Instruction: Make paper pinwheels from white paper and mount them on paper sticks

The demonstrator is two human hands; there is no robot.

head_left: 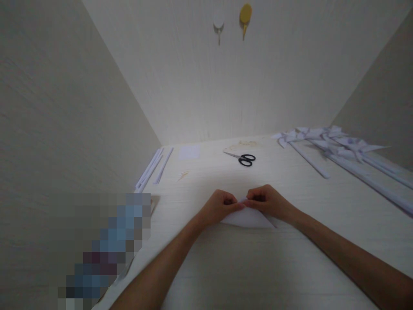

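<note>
A white sheet of paper [247,218], folded into a triangle, lies on the pale table in front of me. My left hand [222,206] pinches its top corner from the left, thumb pointing inward. From the right, my right hand [266,200] pinches the same corner, its fingers curled. The two thumbs nearly meet at the tip. The long edge of the paper faces me, and the fingers hide part of the upper corner. Beyond the hands lie scissors [243,158] with black handles, their blades pointing left.
Several paper pinwheels on sticks [342,148] are piled at the right. Rolled paper sticks [150,168] and a small square of paper [189,152] lie at the back left. Small pale toothpick-like pieces [183,175] are nearby. White and yellow hooks [245,15] hang on the wall.
</note>
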